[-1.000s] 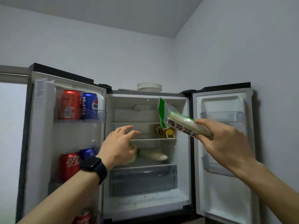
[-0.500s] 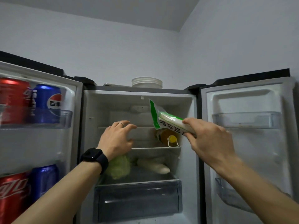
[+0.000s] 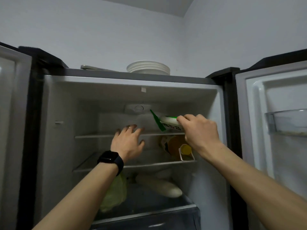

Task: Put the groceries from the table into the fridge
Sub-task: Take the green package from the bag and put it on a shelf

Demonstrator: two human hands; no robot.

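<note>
The fridge (image 3: 106, 98) stands open in front of me with both doors swung wide. My right hand (image 3: 201, 131) grips a green-and-white packet (image 3: 167, 123) and holds it just above the right end of the top shelf (image 3: 93, 136). My left hand (image 3: 127, 141), with a black watch on the wrist, reaches in at the middle, fingers spread and holding nothing, at the height of the top shelf's front edge. On the second shelf lies a yellow-orange bottle with a yellow cap (image 3: 177, 146). Below it lie a green cabbage (image 3: 114, 191) and a white radish (image 3: 159, 186).
A stack of white plates (image 3: 148, 67) sits on top of the fridge. The right door (image 3: 272, 113) carries a clear bin (image 3: 285, 122). The left door (image 3: 10, 113) is at the left edge. A dark drawer front (image 3: 149, 219) closes the bottom of the compartment.
The view has closed in on the fridge and tilted up. My right hand has carried the packet further in, to the top shelf. My left hand has risen to that shelf's edge.
</note>
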